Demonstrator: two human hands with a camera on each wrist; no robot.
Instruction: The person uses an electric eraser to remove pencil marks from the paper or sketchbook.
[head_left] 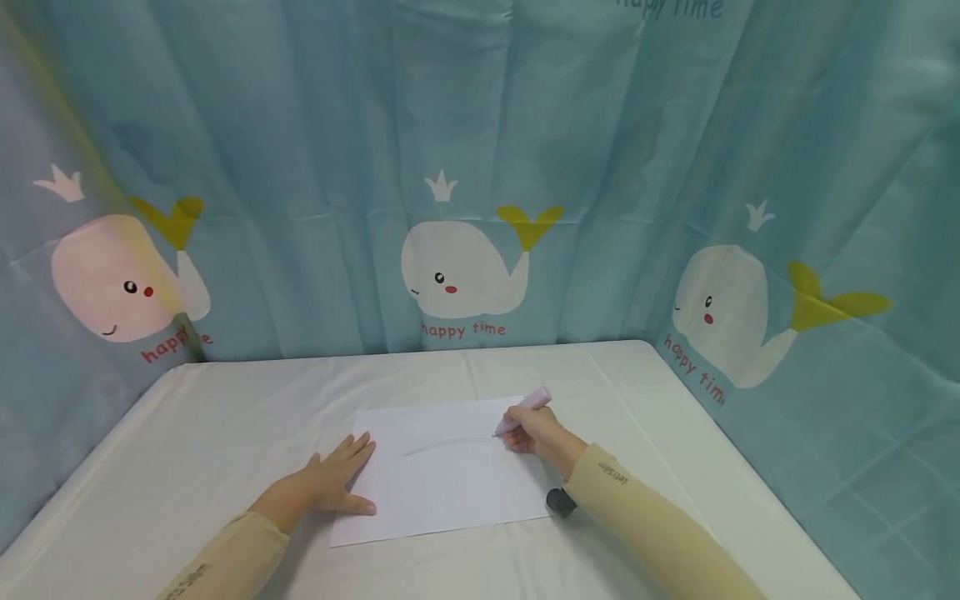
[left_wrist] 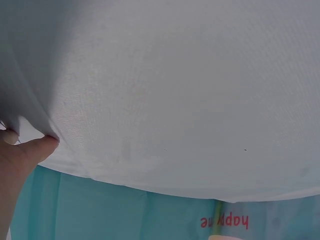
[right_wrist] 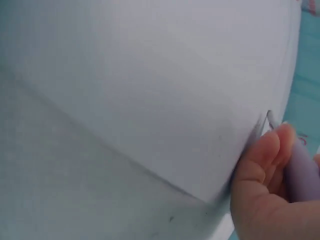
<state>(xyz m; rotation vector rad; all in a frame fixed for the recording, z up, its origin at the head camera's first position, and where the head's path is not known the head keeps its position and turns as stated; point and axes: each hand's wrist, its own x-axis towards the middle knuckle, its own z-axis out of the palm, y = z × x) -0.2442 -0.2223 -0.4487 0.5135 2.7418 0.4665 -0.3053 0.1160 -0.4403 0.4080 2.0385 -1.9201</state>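
A white sheet of paper [head_left: 442,483] lies on the white-covered table. My left hand [head_left: 337,477] rests at its left edge, fingers spread and thumb apart, the fingertips on the paper. Near the sheet's upper right side, my right hand [head_left: 534,429] grips a thick lilac pen [head_left: 537,398] between thumb and fingers. The pen is tilted, its narrow tip at the paper. A faint grey streak runs across the sheet left of the tip; whether it is ink or a crease I cannot tell. In the right wrist view the pen [right_wrist: 302,172] sits in the curled fingers.
The white tablecloth [head_left: 225,433] spreads around the sheet. Behind and to the sides hang blue-green curtains [head_left: 337,167] printed with white whales and the words "happy time". A small black object [head_left: 560,502] shows beneath the right wrist, by the sheet's lower right corner.
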